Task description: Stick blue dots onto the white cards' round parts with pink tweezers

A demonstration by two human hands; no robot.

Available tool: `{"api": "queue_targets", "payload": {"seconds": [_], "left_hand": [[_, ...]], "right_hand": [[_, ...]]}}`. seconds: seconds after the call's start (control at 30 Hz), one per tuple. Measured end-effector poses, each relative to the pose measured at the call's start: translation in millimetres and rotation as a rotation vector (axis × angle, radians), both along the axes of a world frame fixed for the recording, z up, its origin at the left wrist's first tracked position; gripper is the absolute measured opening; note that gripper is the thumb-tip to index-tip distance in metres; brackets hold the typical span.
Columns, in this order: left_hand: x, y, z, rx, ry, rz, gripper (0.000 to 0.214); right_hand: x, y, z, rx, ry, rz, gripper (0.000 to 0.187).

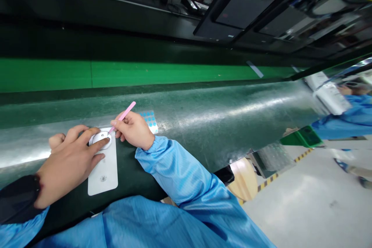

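- Right hand (136,128): fingers clamped on pink tweezers (128,111); tip at round disc (99,136) on white panel (103,168).
- Left hand (69,162): fingers apart, resting across the disc.

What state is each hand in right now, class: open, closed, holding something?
Left hand: open, fingers resting on the white panel.
Right hand: closed, holding the pink tool.

Pink tweezers (129,109), white panel (108,166), blue-dotted sheet (150,119), blue sleeve (183,170), green strip (159,73)
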State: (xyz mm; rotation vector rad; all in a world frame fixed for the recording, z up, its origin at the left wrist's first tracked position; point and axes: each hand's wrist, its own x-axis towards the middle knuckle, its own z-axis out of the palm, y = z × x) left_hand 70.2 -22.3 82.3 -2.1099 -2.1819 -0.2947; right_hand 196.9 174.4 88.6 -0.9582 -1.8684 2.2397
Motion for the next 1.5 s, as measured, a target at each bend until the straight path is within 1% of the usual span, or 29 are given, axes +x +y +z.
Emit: {"api": "queue_targets", "payload": {"seconds": [0.2,0.4,0.5,0.6,0.8,1.0,1.1,1.23,1.33,1.5], "left_hand": [[-0.5,4.0,0.7,-0.016,0.025,0.010,0.029],[0.2,1.2,1.6,0.000,0.007,0.015,0.027],[3.4,0.8,1.5,-0.001,0.053,0.020,0.031],[5.7,2.3,2.5,-0.041,0.082,0.047,0.036],[2.9,4.2,2.2,-0.157,-0.018,0.089,0.034],[3.0,2.7,-2.2,-0.170,-0.117,0.132,0.035],[3.8,3.1,-1.1,-0.181,-0.155,0.146,0.033],[4.4,5.7,1.3,-0.184,-0.184,0.132,0.031],[4.3,6.6,1.4,-0.174,-0.169,0.125,0.031],[3.8,4.8,0.6,-0.127,-0.039,0.082,0.032]], "right_hand": [[-0.4,-0.3,-2.3,0.005,-0.007,0.001,0.032],[0.1,-0.2,-4.8,0.021,-0.017,0.012,0.022],[0.3,-0.1,-4.8,0.025,-0.009,0.013,0.024],[0.2,0.1,-4.6,0.023,-0.003,0.013,0.028],[0.7,0.5,-4.6,0.013,-0.005,0.011,0.031],[1.6,0.7,-6.8,0.022,0.009,0.022,0.032],[1.3,1.0,-7.8,0.021,0.023,0.026,0.032],[0.9,1.2,-7.9,0.014,0.012,0.022,0.030],[0.6,1.0,-7.2,0.023,0.001,0.018,0.027],[0.1,0.4,-6.2,0.027,-0.003,0.010,0.026]]}}
